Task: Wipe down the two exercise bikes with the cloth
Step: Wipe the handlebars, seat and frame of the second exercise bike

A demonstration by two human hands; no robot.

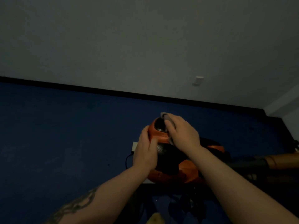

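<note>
Right hand (182,131) presses a grey cloth (166,118) on the orange console (159,136), apparently part of an exercise bike; left hand (145,152) grips the console's side.

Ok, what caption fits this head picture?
Right hand presses grey cloth on orange bike console; left hand steadies it.

Open air lies left of the orange bike console (157,136), before the blue wall (64,126). Both hands crowd the console's top. A cable (127,160) hangs by its left side, and another bike's handlebar (275,161) blocks the right.
</note>
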